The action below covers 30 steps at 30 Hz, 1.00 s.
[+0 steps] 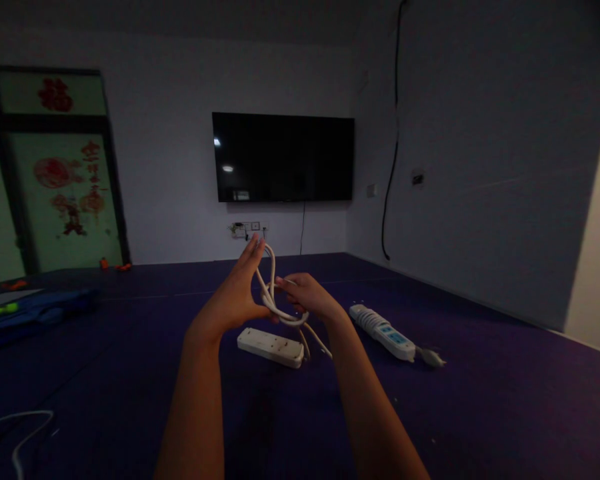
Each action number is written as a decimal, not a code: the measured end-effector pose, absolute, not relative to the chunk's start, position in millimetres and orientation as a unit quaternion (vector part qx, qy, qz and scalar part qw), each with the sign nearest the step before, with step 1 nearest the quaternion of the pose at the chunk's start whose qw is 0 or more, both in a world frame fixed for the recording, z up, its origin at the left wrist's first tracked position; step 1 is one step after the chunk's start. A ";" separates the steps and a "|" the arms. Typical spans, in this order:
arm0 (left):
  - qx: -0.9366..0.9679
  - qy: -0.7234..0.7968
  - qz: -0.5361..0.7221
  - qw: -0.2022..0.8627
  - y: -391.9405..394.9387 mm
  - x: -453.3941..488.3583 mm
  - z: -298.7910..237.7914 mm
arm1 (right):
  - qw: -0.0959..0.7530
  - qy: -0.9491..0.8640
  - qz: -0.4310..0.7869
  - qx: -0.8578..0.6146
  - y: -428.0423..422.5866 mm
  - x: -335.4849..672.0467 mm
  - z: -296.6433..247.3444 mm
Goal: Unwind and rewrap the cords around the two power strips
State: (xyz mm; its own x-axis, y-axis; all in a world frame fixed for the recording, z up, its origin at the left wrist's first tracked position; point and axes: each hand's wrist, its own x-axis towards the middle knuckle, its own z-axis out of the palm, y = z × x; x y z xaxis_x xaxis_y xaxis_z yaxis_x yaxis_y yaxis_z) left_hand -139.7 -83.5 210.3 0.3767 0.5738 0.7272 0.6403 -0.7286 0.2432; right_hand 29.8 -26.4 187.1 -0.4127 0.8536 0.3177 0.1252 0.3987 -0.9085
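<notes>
A white power cord (271,272) hangs in loops in front of my left hand (233,293). The thumb and straight fingers of that hand are spread apart, and the loops run around them. To its right, my right hand (307,293) is closed with its fingers pinching part of the same cord. A white power strip (270,347) lies on the purple floor just below both hands. Cord trails down beside its right end. Farther right lies a second power strip (393,339) with blue socket panels, its own cord wound around one end and its plug (430,357) sticking out.
A dark television (283,158) hangs on the far wall above wall sockets (250,227). Blue cloth (55,310) lies on the left of the purple floor (145,373). At lower left is a thin white cable (25,415). A black cable (394,160) dangles along the right wall.
</notes>
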 end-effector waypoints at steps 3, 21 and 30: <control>-0.822 -0.370 -0.432 0.036 -86.7 -138.1 212.6 | 0.407 -0.720 0.460 -0.323 -27.5 29.7 187.9; -0.825 -0.314 -0.469 -0.028 -88.9 -141.5 214.7 | 0.382 -0.616 0.612 -0.316 -41.2 26.5 198.3; -0.823 -0.275 -0.474 -0.149 -89.2 -139.4 213.2 | 0.323 -0.559 0.712 -0.275 -29.5 14.2 192.2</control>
